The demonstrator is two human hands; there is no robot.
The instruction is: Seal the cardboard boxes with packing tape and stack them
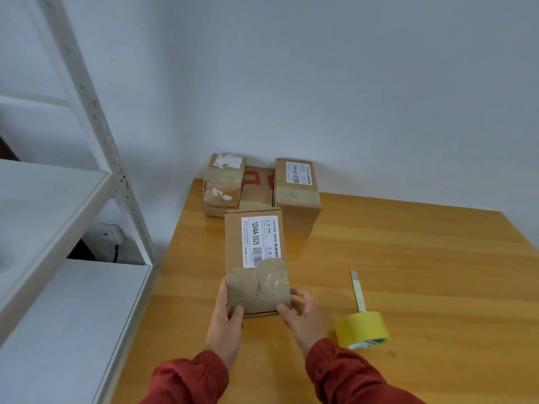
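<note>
Rust-red long sleeves [192, 380]; bare hands

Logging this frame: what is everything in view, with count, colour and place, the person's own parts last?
labelled cardboard box: one, brown with a white label, middle of the table, near end held
cardboard boxes at the back: at least three, brown, one with red print, far edge by the wall
roll of packing tape: one, yellow, on the table, right of the hands
utility knife: one, pale, just beyond the roll
wooden table: one, orange-brown
metal shelving unit: one, white, left of the table
left hand: red sleeve, grips the labelled box's left side
right hand: red sleeve, grips its right side
</note>
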